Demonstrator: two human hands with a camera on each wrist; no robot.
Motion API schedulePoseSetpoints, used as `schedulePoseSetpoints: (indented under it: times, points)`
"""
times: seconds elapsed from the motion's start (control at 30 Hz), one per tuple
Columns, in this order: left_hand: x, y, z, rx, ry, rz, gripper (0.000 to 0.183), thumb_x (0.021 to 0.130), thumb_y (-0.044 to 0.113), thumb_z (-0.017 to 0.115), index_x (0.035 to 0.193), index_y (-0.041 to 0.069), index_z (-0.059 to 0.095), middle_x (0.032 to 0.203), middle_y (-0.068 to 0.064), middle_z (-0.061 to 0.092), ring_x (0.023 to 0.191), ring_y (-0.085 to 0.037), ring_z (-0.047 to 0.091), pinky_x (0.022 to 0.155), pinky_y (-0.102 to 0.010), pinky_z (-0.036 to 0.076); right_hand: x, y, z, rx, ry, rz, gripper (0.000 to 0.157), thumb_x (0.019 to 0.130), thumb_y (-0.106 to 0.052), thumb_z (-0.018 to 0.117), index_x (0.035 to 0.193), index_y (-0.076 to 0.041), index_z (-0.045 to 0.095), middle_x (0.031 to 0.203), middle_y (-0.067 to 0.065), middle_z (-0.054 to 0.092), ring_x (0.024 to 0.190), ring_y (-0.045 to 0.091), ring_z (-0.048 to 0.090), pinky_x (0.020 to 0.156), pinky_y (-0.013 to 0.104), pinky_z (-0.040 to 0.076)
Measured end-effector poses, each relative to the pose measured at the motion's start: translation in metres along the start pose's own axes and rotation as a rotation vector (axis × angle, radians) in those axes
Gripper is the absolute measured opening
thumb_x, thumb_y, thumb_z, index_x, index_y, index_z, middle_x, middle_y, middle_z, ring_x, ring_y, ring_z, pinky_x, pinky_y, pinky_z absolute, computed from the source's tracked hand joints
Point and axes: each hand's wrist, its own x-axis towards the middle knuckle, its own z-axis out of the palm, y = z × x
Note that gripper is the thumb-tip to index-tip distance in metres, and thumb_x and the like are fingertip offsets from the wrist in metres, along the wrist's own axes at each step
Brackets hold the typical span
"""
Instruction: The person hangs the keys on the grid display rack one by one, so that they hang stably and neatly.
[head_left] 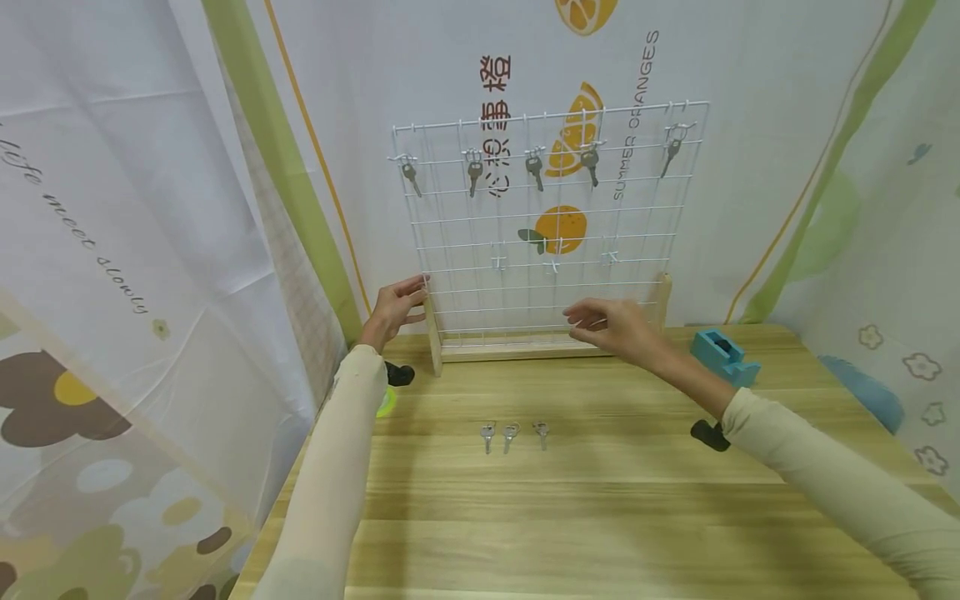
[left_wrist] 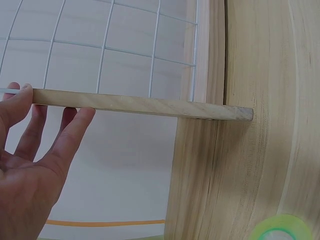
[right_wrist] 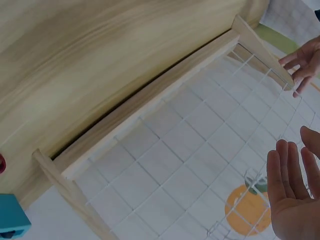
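A white wire grid rack point(head_left: 510, 217) stands upright in a wooden base point(head_left: 525, 353) on the table. My left hand point(head_left: 393, 312) grips the upper end of its left wooden post point(left_wrist: 150, 104), thumb on one side, fingers on the other. In front of the grid's lower right, my right hand point(head_left: 618, 329) hovers with relaxed fingers and holds nothing. Several keys hang in a row from hooks near the top, among them a left key point(head_left: 410, 177) and a right key point(head_left: 672, 156). Lower hooks point(head_left: 554, 267) carry no keys. Three keys point(head_left: 510, 437) lie on the tabletop before the rack.
A teal tape dispenser point(head_left: 723, 360) sits right of the rack. Beside my left forearm lies a yellow-green tape roll point(head_left: 386, 403), partly hidden by the sleeve. Printed curtains point(head_left: 360, 75) hang close behind the rack and along both sides of the wooden table point(head_left: 525, 533).
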Motion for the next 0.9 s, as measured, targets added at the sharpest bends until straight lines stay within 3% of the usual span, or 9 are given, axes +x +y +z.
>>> schedulePoseSetpoints:
  times: [0.3,0.63,0.9]
  points:
    - [-0.004,0.001,-0.002,0.015,-0.007,0.002,0.047,0.109,0.007,0.054,0.155,0.014,0.051,0.164,-0.013,0.040,0.141,-0.034,0.050,0.108,-0.049,0.052,0.002,0.000,0.040,0.092,-0.038,-0.030,0.025,0.089,0.003,0.081,0.113,0.002,0.075,0.104,0.018,0.077,0.089,0.028,0.076,0.081,0.037,0.065]
    - [-0.018,0.024,0.002,-0.007,-0.052,-0.043,0.047,0.108,0.003,0.053,0.155,0.009,0.050,0.165,-0.015,0.036,0.143,-0.039,0.046,0.114,-0.055,0.046,-0.003,-0.005,0.074,0.179,-0.082,-0.010,0.024,0.090,0.001,0.080,0.114,0.001,0.075,0.108,0.016,0.076,0.093,0.026,0.075,0.083,0.033,0.065]
    - [-0.010,0.017,0.001,-0.008,-0.040,-0.035,0.047,0.109,0.005,0.053,0.155,0.011,0.050,0.164,-0.015,0.038,0.143,-0.038,0.047,0.112,-0.054,0.047,-0.006,-0.004,0.101,0.178,-0.121,-0.010,0.025,0.090,0.000,0.080,0.114,0.000,0.075,0.106,0.014,0.076,0.092,0.024,0.075,0.083,0.030,0.064]
